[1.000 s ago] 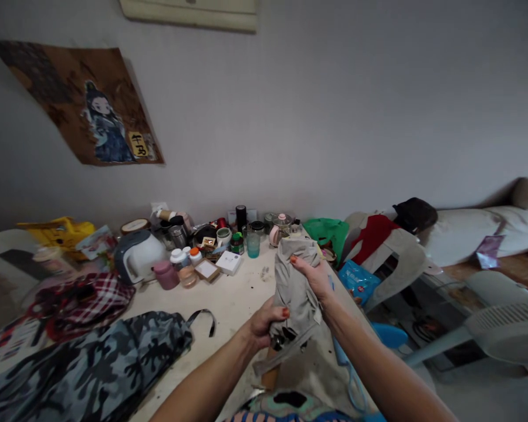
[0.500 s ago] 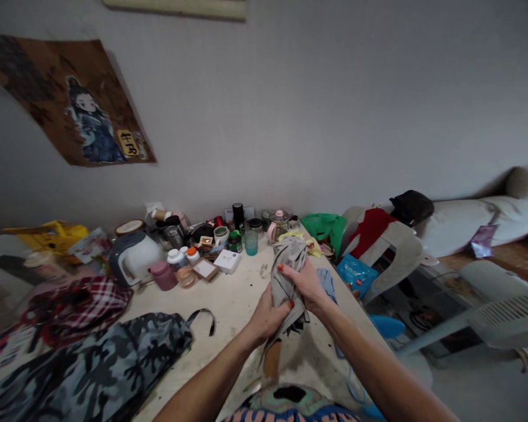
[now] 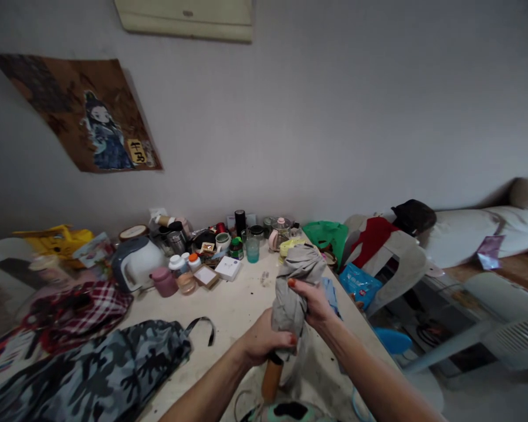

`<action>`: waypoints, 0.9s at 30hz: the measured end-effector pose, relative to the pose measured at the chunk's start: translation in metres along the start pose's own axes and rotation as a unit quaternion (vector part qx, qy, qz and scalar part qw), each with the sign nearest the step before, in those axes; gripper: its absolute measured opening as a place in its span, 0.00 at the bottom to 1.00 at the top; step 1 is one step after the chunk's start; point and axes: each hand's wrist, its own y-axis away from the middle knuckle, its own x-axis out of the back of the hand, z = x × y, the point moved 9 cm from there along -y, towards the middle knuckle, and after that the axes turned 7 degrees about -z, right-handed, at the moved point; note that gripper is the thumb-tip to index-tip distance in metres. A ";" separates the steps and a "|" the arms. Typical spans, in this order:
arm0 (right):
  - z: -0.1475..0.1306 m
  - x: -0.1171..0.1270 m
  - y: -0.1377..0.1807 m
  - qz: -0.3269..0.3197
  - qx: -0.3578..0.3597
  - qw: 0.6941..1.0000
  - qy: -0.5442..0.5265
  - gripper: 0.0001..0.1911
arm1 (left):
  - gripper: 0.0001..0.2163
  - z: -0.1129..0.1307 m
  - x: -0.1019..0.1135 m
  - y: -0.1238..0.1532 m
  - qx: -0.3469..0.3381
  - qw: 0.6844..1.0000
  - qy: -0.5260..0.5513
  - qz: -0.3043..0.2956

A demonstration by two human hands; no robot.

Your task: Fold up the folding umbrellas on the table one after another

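A grey folding umbrella (image 3: 288, 305) is held over the table in front of me, its loose fabric bunched and twisted around the shaft. My left hand (image 3: 261, 340) is closed around the lower part of the fabric, thumb across the front. Higher up on the right side, my right hand (image 3: 312, 302) grips the fabric with its thumb on top. Below my left hand sticks out a brown handle (image 3: 271, 380) with a dark collar. The fingers behind the cloth are hidden.
A camouflage cloth item (image 3: 92, 369) covers the table's left front. A kettle (image 3: 141, 264), a pink jar (image 3: 163, 282), a white box (image 3: 227, 268) and a teal cup (image 3: 252, 251) stand farther back. A blue packet (image 3: 359, 285) lies on a chair at right.
The grey fabric has been drawn tighter and twisted around the shaft. My left hand has moved lower, and more of the brown handle shows. The view has tilted up slightly.
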 end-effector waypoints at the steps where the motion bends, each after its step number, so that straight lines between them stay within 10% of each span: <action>1: 0.000 0.001 0.000 0.008 0.009 1.000 0.019 0.27 | 0.25 -0.001 0.001 -0.001 0.003 1.000 -0.027 0.015; 8: -0.005 0.016 0.002 0.129 0.071 0.974 0.174 0.30 | 0.22 0.012 0.019 0.011 -0.039 0.904 -0.319 0.282; 11: -0.001 0.020 -0.001 0.098 0.050 0.990 0.093 0.32 | 0.27 0.000 0.018 0.013 -0.026 0.948 -0.214 0.235; 16: -0.006 0.024 -0.001 0.046 0.044 0.998 -0.015 0.31 | 0.26 -0.049 -0.021 0.012 0.166 0.983 0.065 -0.036; 23: -0.010 0.033 0.002 0.145 0.116 0.980 0.078 0.36 | 0.15 -0.015 0.018 0.000 0.035 0.944 -0.255 0.206; 27: -0.011 0.028 -0.001 0.153 0.113 0.980 0.053 0.38 | 0.12 0.018 0.008 -0.002 -0.074 0.899 -0.380 0.202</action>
